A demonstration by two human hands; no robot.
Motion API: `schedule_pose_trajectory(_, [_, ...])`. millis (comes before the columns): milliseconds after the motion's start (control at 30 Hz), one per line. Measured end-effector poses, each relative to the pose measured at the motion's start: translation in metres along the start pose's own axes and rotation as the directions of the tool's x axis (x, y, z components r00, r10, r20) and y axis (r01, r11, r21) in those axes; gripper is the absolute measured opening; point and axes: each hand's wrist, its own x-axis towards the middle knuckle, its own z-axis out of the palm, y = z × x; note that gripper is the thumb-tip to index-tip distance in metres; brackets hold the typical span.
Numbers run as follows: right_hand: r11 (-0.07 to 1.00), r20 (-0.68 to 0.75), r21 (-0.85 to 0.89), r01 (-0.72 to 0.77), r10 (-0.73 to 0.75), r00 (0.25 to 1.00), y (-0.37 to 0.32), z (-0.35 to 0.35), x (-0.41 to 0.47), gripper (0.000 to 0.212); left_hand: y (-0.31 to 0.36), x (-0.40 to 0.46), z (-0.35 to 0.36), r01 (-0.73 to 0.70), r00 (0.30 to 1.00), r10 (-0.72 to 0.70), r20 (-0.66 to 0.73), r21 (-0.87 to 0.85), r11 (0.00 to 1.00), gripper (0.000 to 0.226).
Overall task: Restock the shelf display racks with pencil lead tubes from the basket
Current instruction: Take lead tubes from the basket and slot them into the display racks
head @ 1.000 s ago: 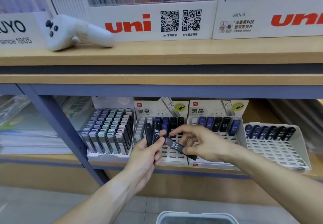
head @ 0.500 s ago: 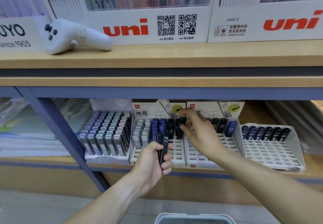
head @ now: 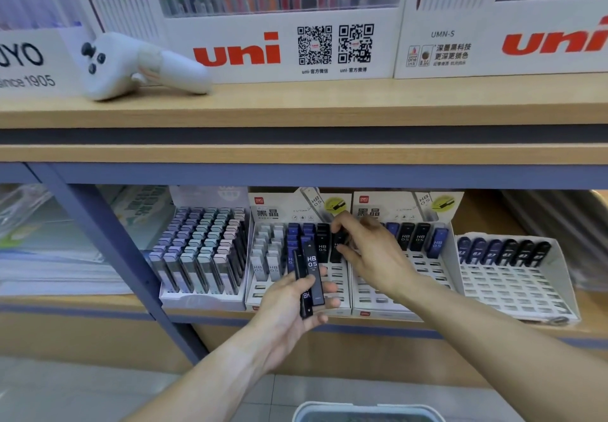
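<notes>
My left hand (head: 289,309) holds two or three black HB 0.5 lead tubes (head: 311,277) upright in front of the middle display rack (head: 263,293). My right hand (head: 368,250) reaches over that rack's right column, fingers pinched on a black lead tube (head: 337,250) that stands in a slot. Blue and black tubes fill the rack's back rows. A second rack (head: 378,303) to the right holds a back row of tubes. The basket's white rim (head: 365,408) shows at the bottom edge.
A full rack of grey and purple tubes (head: 200,257) stands at the left. A white tray (head: 513,290) with one row of dark tubes sits far right. A white controller (head: 131,66) lies on the upper wooden shelf (head: 329,105). A blue slanted post (head: 115,250) crosses the left.
My right hand carried a black tube from my left hand up to the middle rack and lowered it into a slot. My left hand stayed put with the other tubes.
</notes>
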Motion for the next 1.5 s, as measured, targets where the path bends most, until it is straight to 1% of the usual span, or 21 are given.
schedule_pose_trajectory(200, [0.999,-0.015,-0.046,-0.002,0.001,1.000,0.003,-0.001,0.002,0.038,0.001,0.000,-0.001,0.002,1.000,-0.002,0.017,-0.009,1.000,0.024])
schedule_pose_trajectory(300, [1.000,-0.017,-0.020,-0.014,0.014,1.000,0.002,0.000,0.000,0.035,0.001,0.001,-0.001,0.009,1.000,-0.008,0.029,-0.028,1.000,0.024])
schedule_pose_trajectory(367, [0.999,-0.043,-0.032,-0.010,0.009,0.999,0.002,0.002,0.001,0.033,0.000,0.003,-0.001,0.016,0.999,-0.014,0.034,-0.042,0.999,0.024])
schedule_pose_trajectory(500, [1.000,-0.091,-0.026,-0.010,0.008,0.996,0.003,0.005,0.003,0.036,0.000,0.005,-0.003,0.023,0.999,-0.021,0.048,-0.052,0.998,0.024])
schedule_pose_trajectory(600, [1.000,-0.096,-0.028,-0.002,-0.001,0.995,0.002,0.002,0.002,0.035,0.001,0.004,-0.003,0.028,0.998,-0.025,0.062,-0.058,0.998,0.025])
schedule_pose_trajectory(667, [1.000,-0.095,-0.012,-0.008,0.007,0.995,0.000,-0.001,0.000,0.037,0.001,0.003,-0.004,0.031,0.997,-0.027,0.071,-0.061,0.998,0.026])
schedule_pose_trajectory(733, [0.997,-0.094,0.067,-0.047,0.053,0.994,-0.006,-0.005,-0.002,0.039,0.001,0.003,-0.005,0.037,0.996,-0.033,0.081,-0.057,0.998,0.027])
schedule_pose_trajectory(767, [0.982,-0.076,0.161,-0.098,0.111,0.991,-0.010,-0.008,-0.003,0.036,0.001,0.003,-0.005,0.044,0.995,-0.039,0.087,-0.051,0.998,0.028])
schedule_pose_trajectory(800, [0.946,-0.038,0.283,-0.161,0.179,0.983,-0.015,-0.011,-0.005,0.032,0.002,0.002,-0.005,0.052,0.995,-0.048,0.093,-0.045,0.998,0.029])
schedule_pose_trajectory(867, [0.823,0.075,0.497,-0.277,0.277,0.958,-0.023,-0.014,-0.008,0.026,0.001,0.001,-0.004,0.071,0.992,-0.068,0.106,-0.033,0.997,0.029])
schedule_pose_trajectory(933, [0.744,0.141,0.581,-0.331,0.308,0.941,-0.025,-0.014,-0.012,0.024,0.000,0.001,-0.003,0.082,0.990,-0.080,0.113,-0.020,0.996,0.030])
schedule_pose_trajectory(1000, [0.689,0.158,0.630,-0.357,0.337,0.928,-0.024,-0.018,-0.014,0.020,0.000,0.001,-0.002,0.085,0.990,-0.083,0.111,-0.015,0.996,0.030])
schedule_pose_trajectory(1100, [0.580,0.167,0.725,-0.372,0.377,0.911,-0.024,-0.021,-0.011,0.018,0.001,0.002,-0.001,0.078,0.993,-0.076,0.091,-0.020,0.997,0.030])
schedule_pose_trajectory(1133, [0.570,0.175,0.732,-0.373,0.372,0.912,-0.025,-0.021,-0.011,0.019,0.002,0.001,-0.001,0.077,0.994,-0.075,0.082,-0.017,0.997,0.029])
schedule_pose_trajectory(1200, [0.591,0.183,0.714,-0.374,0.358,0.916,-0.026,-0.019,-0.010,0.024,0.002,0.001,-0.001,0.073,0.995,-0.073,0.066,-0.002,0.997,0.027])
schedule_pose_trajectory(1267, [0.600,0.158,0.707,-0.374,0.382,0.911,-0.028,-0.017,-0.009,0.026,0.001,0.002,-0.002,0.062,0.997,-0.062,0.044,-0.012,0.998,0.026])
schedule_pose_trajectory(1367, [0.608,0.019,0.726,-0.319,0.446,0.895,-0.025,-0.019,-0.002,0.028,0.000,0.005,-0.006,0.034,0.998,-0.036,-0.047,-0.058,0.998,0.024])
schedule_pose_trajectory(1433, [0.667,-0.091,0.699,-0.256,0.438,0.894,-0.023,-0.020,0.000,0.028,0.001,0.005,-0.010,0.016,0.996,-0.023,-0.090,-0.081,0.997,0.027])
schedule_pose_trajectory(1500, [0.760,-0.139,0.614,-0.215,0.372,0.918,-0.020,-0.016,-0.002,0.027,0.003,0.003,-0.012,0.005,0.996,-0.015,-0.092,-0.112,0.994,0.031])
